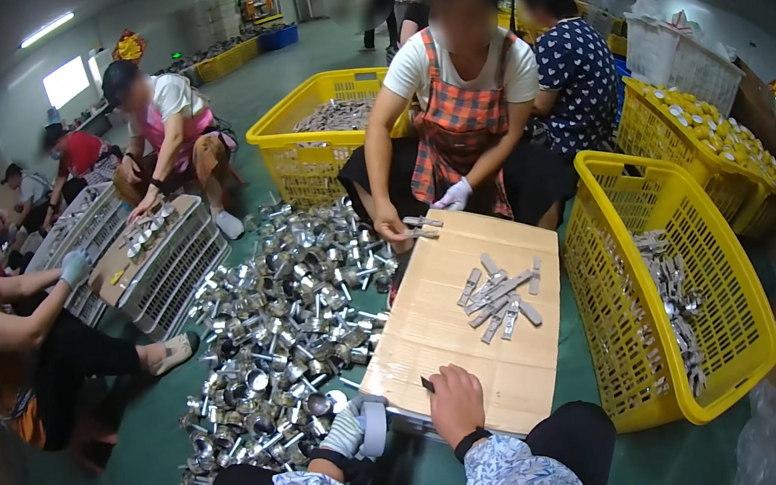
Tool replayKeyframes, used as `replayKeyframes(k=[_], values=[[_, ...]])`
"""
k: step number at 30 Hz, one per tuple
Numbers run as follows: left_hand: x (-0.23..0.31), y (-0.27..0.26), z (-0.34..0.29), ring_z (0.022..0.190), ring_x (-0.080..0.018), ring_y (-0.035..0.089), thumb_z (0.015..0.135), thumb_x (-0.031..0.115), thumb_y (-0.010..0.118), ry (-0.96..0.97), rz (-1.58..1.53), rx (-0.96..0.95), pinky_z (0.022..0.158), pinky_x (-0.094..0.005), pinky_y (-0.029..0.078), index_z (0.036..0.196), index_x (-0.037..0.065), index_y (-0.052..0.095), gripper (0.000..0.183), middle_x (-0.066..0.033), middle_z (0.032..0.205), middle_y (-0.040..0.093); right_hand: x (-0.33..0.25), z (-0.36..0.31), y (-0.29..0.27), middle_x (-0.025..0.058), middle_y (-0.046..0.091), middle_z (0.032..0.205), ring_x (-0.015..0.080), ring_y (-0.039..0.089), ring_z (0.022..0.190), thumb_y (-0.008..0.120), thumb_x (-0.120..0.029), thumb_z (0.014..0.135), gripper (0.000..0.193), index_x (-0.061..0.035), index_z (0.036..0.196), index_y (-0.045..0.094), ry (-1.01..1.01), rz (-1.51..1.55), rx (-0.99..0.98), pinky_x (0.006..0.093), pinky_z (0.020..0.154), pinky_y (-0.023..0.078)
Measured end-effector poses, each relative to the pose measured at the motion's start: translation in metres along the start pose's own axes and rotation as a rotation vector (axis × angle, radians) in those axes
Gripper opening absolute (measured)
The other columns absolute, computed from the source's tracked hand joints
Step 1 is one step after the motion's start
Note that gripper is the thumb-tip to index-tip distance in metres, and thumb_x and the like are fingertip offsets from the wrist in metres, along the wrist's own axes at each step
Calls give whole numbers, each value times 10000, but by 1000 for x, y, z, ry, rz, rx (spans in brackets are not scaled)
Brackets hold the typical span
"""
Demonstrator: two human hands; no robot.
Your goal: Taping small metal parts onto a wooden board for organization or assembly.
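Note:
My left hand [342, 434], in a pale glove, is closed around a grey ring-shaped thing [374, 431] beside the near left corner of the cardboard sheet [403, 341]. My bare right hand [457, 401] rests at the near edge of that cardboard, its fingers curled. From between thumb and fingers a small dark piece [427, 384] sticks out; its kind is not clear. Farther up the sheet lies a loose group of flat grey metal clips [499, 297]. Across from me, a person in a checked apron [459, 131] handles similar clips at the far left corner.
A large heap of metal cups with stems [271, 330] covers the floor to my left. Yellow crates [626, 357] with metal parts stand at right and behind. Other people work over grey crates [177, 274] at left. Clear plastic wrap [770, 431] lies near right.

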State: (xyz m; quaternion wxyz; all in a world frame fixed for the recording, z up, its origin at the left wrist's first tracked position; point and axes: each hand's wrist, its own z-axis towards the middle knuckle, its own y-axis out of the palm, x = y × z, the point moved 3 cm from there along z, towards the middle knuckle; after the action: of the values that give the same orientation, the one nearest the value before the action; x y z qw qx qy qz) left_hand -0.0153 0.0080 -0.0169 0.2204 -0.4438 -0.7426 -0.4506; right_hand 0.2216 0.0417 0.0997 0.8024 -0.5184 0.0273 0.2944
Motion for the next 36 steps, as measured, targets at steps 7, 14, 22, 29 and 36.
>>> replayKeyframes(k=[7, 14, 22, 29, 36], values=[[0, -6, -6, 771, -188, 715, 980, 67, 724, 90, 39, 31, 691, -331, 610, 1148, 79, 755, 171, -66, 947, 751, -9, 0, -2, 138, 648, 1292, 349, 562, 1310, 720, -100, 829, 333, -91, 1158, 668, -10, 15, -2, 510, 1115, 401], [-1, 3, -6, 804, -191, 721, 999, 63, 690, 114, 32, 8, 722, -331, 616, 1174, 73, 742, 183, -68, 980, 753, -1, -3, -6, 132, 643, 1293, 342, 557, 1319, 730, -106, 820, 350, -93, 1163, 662, -5, 3, 13, 503, 1117, 399], [-17, -25, 16, 833, -194, 729, 1007, 25, 672, 25, -29, -54, 736, -325, 618, 1217, 91, 737, 230, -69, 1014, 762, -2, -3, -8, 122, 663, 1264, 337, 573, 1299, 696, -179, 882, 251, -86, 1114, 686, -25, -17, 41, 500, 1096, 424], [-14, -13, 8, 809, -212, 732, 1007, 34, 663, 62, -64, -60, 727, -336, 626, 1190, 88, 754, 212, -90, 981, 764, 1, -4, -10, 127, 674, 1219, 334, 589, 1275, 671, -190, 902, 208, -82, 1079, 692, -30, -17, 55, 494, 1077, 437], [-13, -7, 10, 791, -206, 729, 1040, 101, 630, 78, -38, -49, 703, -326, 617, 1165, 100, 764, 183, -78, 960, 765, 8, -9, -10, 127, 660, 1258, 336, 565, 1302, 756, -176, 848, 311, -83, 1135, 681, -11, -3, 42, 499, 1101, 417]])
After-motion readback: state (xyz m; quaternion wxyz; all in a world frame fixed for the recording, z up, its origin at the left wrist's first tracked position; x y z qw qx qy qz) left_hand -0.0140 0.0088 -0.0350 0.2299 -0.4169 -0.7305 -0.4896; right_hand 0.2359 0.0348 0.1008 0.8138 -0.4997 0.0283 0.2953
